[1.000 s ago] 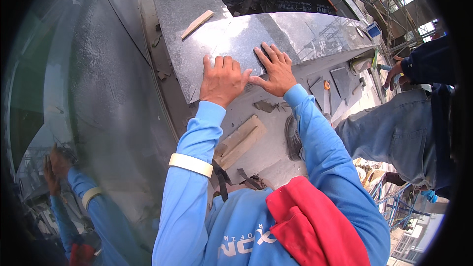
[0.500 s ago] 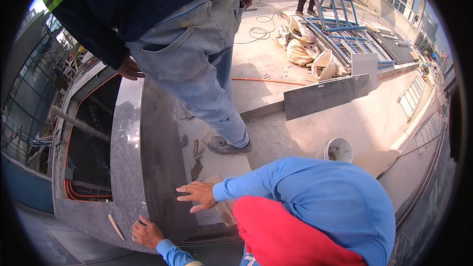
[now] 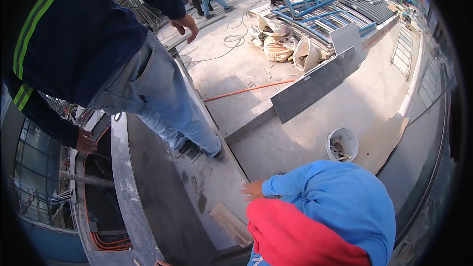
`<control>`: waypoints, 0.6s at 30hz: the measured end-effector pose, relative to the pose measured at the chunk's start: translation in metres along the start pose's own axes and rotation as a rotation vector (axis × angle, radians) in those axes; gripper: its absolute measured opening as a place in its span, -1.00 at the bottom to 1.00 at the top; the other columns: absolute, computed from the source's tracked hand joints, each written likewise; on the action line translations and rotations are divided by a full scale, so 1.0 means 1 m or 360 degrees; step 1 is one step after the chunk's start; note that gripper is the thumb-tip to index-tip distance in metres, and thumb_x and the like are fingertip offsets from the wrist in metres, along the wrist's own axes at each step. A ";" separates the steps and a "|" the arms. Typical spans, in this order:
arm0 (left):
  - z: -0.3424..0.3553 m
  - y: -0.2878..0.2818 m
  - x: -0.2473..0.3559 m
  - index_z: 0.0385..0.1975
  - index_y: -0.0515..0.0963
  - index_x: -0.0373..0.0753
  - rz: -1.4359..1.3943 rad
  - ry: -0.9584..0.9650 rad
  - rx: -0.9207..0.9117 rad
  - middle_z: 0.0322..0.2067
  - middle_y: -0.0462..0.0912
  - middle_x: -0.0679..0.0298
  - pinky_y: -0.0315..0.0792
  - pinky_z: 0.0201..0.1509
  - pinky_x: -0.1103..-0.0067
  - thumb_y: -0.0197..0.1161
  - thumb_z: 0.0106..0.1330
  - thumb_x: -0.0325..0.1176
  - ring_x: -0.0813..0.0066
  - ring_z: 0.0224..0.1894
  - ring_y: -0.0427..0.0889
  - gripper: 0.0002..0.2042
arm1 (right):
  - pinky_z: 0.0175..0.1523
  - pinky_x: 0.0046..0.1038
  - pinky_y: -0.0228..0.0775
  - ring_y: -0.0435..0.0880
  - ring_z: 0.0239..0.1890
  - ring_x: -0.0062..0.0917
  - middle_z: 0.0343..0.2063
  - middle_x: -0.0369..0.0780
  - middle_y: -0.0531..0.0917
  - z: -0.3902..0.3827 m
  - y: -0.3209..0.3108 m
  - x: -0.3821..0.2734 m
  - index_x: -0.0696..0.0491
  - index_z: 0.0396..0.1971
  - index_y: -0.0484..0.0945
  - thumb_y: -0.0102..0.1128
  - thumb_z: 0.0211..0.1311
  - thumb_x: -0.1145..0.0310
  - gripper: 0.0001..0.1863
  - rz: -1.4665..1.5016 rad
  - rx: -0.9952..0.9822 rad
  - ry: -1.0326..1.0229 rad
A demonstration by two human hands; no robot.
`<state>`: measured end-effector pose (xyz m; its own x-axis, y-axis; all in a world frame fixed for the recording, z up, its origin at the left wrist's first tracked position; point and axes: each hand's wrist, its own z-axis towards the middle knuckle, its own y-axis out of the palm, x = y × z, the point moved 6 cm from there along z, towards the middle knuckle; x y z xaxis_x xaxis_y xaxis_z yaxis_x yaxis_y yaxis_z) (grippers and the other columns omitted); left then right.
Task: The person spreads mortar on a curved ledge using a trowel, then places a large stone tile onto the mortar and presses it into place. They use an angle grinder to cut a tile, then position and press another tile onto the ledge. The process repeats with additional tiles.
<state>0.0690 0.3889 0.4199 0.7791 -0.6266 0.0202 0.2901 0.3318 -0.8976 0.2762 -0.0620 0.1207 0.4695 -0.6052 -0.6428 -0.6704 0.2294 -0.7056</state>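
Note:
My right hand [image 3: 253, 190], at the end of a blue sleeve, reaches leftward over the edge of a low concrete ledge [image 3: 204, 167]. Its fingers are extended and nothing shows in them; whether it touches the ledge I cannot tell. A flat beige piece [image 3: 230, 222] lies on the ledge just below it. Only a sliver of my left hand [image 3: 161, 263] shows at the bottom edge, by the near end of a long dark grey stone-like panel [image 3: 162, 187]. Its fingers are cut off. My blue sleeve and some red cloth [image 3: 300, 231] fill the lower right.
A co-worker in jeans [image 3: 162, 103] stands on the ledge, hands apart. A white bucket [image 3: 342, 145] holding tools stands right of the ledge. A dark slab [image 3: 318, 86] leans beyond it. Farther back are sacks [image 3: 278, 49], blue metal frames [image 3: 315, 12] and more people. Left lies a dark opening [image 3: 101, 187].
The view has swung round. My right hand has moved right, away from the dark panel; my left hand has slipped almost out of the picture. The co-worker's right hand has swung outward.

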 end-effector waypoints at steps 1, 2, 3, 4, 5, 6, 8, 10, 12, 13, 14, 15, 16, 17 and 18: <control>0.000 -0.003 0.003 -0.23 0.77 -0.25 -0.0102 0.0068 0.0132 -0.16 0.76 0.07 0.50 0.13 0.23 0.09 0.46 -0.01 0.04 -0.04 0.68 -0.56 | 0.36 -0.05 0.32 0.43 0.33 0.05 0.36 0.14 0.30 0.000 -0.004 0.007 -0.09 0.51 0.17 -0.06 0.46 -0.18 -0.25 -0.0059 -0.0018 -0.0045; -0.001 0.000 0.002 -0.24 0.77 -0.26 -0.0064 0.0067 0.0127 -0.16 0.76 0.07 0.50 0.12 0.24 0.10 0.46 -0.01 0.04 -0.05 0.68 -0.57 | 0.34 -0.05 0.35 0.47 0.29 0.03 0.33 0.14 0.34 0.000 -0.006 0.017 -0.08 0.51 0.16 -0.01 0.46 -0.11 -0.26 -0.0130 -0.0092 -0.0055; 0.000 0.004 0.002 -0.25 0.77 -0.26 -0.0024 0.0068 0.0121 -0.16 0.76 0.07 0.51 0.12 0.24 0.11 0.45 -0.01 0.04 -0.05 0.68 -0.57 | 0.37 -0.05 0.31 0.43 0.33 0.05 0.36 0.13 0.31 -0.001 -0.012 0.028 -0.07 0.52 0.15 -0.06 0.47 -0.17 -0.24 -0.0090 -0.0112 -0.0063; 0.002 0.008 0.001 -0.26 0.77 -0.26 0.0018 0.0074 0.0117 -0.16 0.77 0.07 0.51 0.12 0.25 0.11 0.45 -0.02 0.04 -0.06 0.69 -0.57 | 0.41 -0.06 0.27 0.38 0.36 0.07 0.40 0.13 0.27 -0.003 -0.015 0.042 -0.06 0.52 0.15 -0.11 0.48 -0.22 -0.22 -0.0060 -0.0183 -0.0036; 0.002 0.009 0.003 -0.26 0.77 -0.25 0.0030 0.0141 0.0188 -0.16 0.77 0.08 0.52 0.10 0.25 0.13 0.43 -0.01 0.07 -0.05 0.69 -0.57 | 0.45 -0.06 0.24 0.34 0.40 0.08 0.43 0.13 0.24 -0.005 -0.019 0.056 -0.05 0.52 0.15 -0.16 0.49 -0.28 -0.20 -0.0029 -0.0241 -0.0017; 0.004 0.013 0.002 -0.26 0.77 -0.25 0.0075 0.0126 0.0174 -0.17 0.77 0.08 0.53 0.10 0.25 0.13 0.43 0.00 0.07 -0.05 0.69 -0.57 | 0.45 -0.06 0.23 0.34 0.40 0.07 0.43 0.11 0.25 -0.009 -0.027 0.073 -0.03 0.52 0.14 -0.16 0.49 -0.27 -0.19 0.0035 -0.0214 0.0050; 0.007 0.020 -0.001 -0.27 0.78 -0.24 0.0166 0.0095 0.0141 -0.17 0.77 0.09 0.54 0.09 0.25 0.14 0.43 0.00 0.09 -0.05 0.70 -0.57 | 0.46 -0.06 0.22 0.34 0.41 0.06 0.43 0.08 0.28 -0.020 -0.042 0.108 0.01 0.52 0.12 -0.16 0.50 -0.24 -0.19 0.0160 -0.0144 0.0170; 0.012 0.028 -0.005 -0.25 0.78 -0.22 0.0253 0.0029 0.0096 -0.17 0.77 0.08 0.56 0.07 0.25 0.14 0.42 0.02 0.09 -0.07 0.71 -0.57 | 0.44 -0.07 0.24 0.37 0.38 0.06 0.37 0.12 0.34 -0.035 -0.063 0.141 -0.02 0.52 0.14 -0.12 0.51 -0.20 -0.23 0.0138 0.0018 0.0243; 0.013 0.030 -0.005 -0.24 0.78 -0.22 0.0344 0.0106 0.0136 -0.17 0.77 0.07 0.57 0.07 0.26 0.13 0.43 0.01 0.08 -0.08 0.71 -0.58 | 0.43 -0.07 0.25 0.39 0.36 0.06 0.34 0.13 0.38 -0.051 -0.080 0.168 -0.03 0.51 0.16 -0.12 0.51 -0.19 -0.25 0.0120 0.0054 0.0337; 0.015 0.034 -0.008 -0.15 0.76 -0.19 0.0376 0.0045 0.0072 -0.11 0.75 0.07 0.53 0.10 0.23 0.08 0.46 0.05 0.07 -0.03 0.69 -0.55 | 0.43 -0.07 0.24 0.39 0.36 0.06 0.33 0.12 0.38 -0.061 -0.087 0.182 -0.03 0.51 0.16 -0.13 0.51 -0.19 -0.25 0.0120 0.0018 0.0396; 0.015 0.037 -0.010 -0.12 0.75 -0.18 0.0394 0.0006 0.0045 -0.08 0.74 0.07 0.51 0.13 0.21 0.06 0.47 0.07 0.08 0.01 0.67 -0.54 | 0.43 -0.06 0.24 0.39 0.36 0.06 0.33 0.12 0.39 -0.069 -0.093 0.193 -0.03 0.51 0.16 -0.14 0.51 -0.20 -0.24 0.0103 -0.0015 0.0464; 0.016 0.039 -0.011 -0.09 0.74 -0.16 0.0411 -0.0032 0.0019 -0.05 0.72 0.07 0.49 0.15 0.20 0.04 0.47 0.09 0.09 0.04 0.66 -0.53 | 0.43 -0.06 0.24 0.40 0.36 0.04 0.33 0.11 0.40 -0.076 -0.099 0.200 -0.04 0.51 0.17 -0.14 0.51 -0.20 -0.25 0.0089 -0.0045 0.0501; 0.016 0.042 -0.013 -0.06 0.73 -0.15 0.0427 -0.0070 -0.0005 -0.02 0.71 0.07 0.46 0.18 0.18 0.02 0.48 0.11 0.09 0.08 0.64 -0.51 | 0.44 -0.06 0.24 0.40 0.36 0.03 0.32 0.10 0.41 -0.083 -0.105 0.207 -0.05 0.51 0.17 -0.14 0.51 -0.20 -0.25 0.0056 -0.0072 0.0546; 0.016 0.046 -0.016 0.00 0.71 -0.11 0.0470 -0.0143 -0.0102 0.06 0.68 0.11 0.40 0.23 0.16 -0.02 0.49 0.16 0.11 0.16 0.59 -0.48 | 0.44 -0.06 0.24 0.41 0.36 0.02 0.32 0.10 0.42 -0.087 -0.110 0.211 -0.05 0.51 0.18 -0.15 0.51 -0.21 -0.25 0.0008 -0.0088 0.0589; 0.016 0.047 -0.016 0.00 0.71 -0.11 0.0469 -0.0154 -0.0103 0.06 0.68 0.12 0.40 0.24 0.16 -0.03 0.49 0.16 0.11 0.17 0.58 -0.48 | 0.42 -0.06 0.26 0.43 0.34 0.01 0.29 0.09 0.44 -0.090 -0.115 0.214 -0.07 0.50 0.19 -0.14 0.50 -0.22 -0.25 -0.0003 -0.0092 0.0617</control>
<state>0.0785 0.4258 0.3844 0.8745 -0.4393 -0.2059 0.0105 0.4414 -0.8972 0.4019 -0.2865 0.0916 0.2265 -0.8512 -0.4735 -0.7061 0.1913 -0.6818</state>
